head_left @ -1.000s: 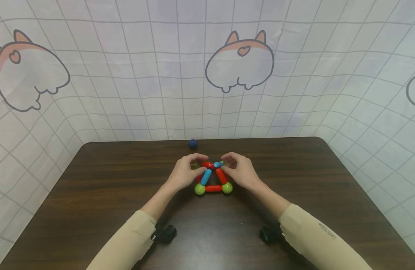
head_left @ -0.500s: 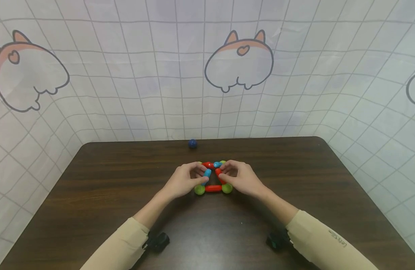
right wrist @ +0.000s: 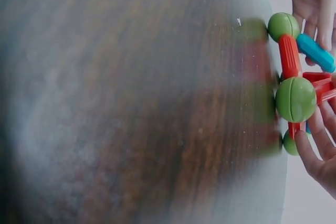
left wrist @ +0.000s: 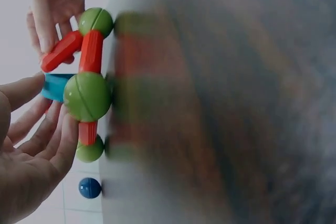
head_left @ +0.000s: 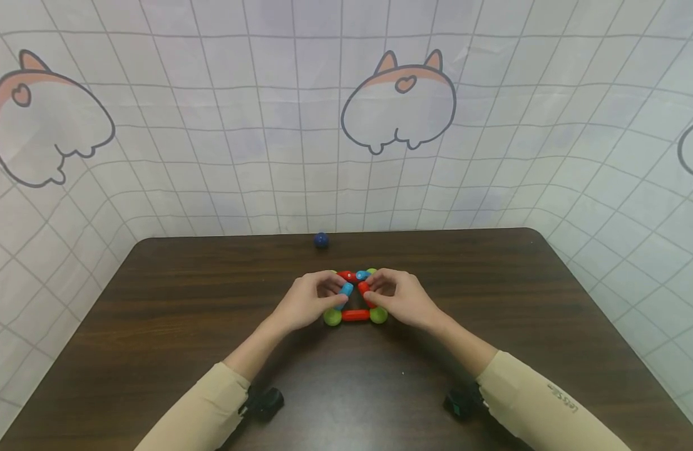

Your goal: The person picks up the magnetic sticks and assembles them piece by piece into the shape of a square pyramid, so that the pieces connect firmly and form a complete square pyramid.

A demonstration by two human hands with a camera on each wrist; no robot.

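A frame of magnetic rods and green balls stands on the table, low and square. Its near corners are a left green ball [head_left: 332, 317] and a right green ball [head_left: 379, 315], joined by a red rod [head_left: 355, 315]. My left hand [head_left: 303, 302] pinches a blue rod [right wrist: 315, 52] that leans inward from the near left ball. With thumb and fingers my right hand [head_left: 404, 298] holds a red rod [left wrist: 62, 51] slanting in from the near right ball. Behind them, another red rod [head_left: 347, 275] and another blue rod [head_left: 362, 275] lean inward, their lower ends partly hidden by fingers.
A dark blue ball [head_left: 321, 240] lies at the back edge of the brown table [head_left: 183, 313]. A white gridded curtain [head_left: 239, 125] with cartoon drawings hangs behind and on both sides.
Both hands have come back toward me, from the far rods of the frame to the near blue and red rods. Over the last half second they have hardly moved.
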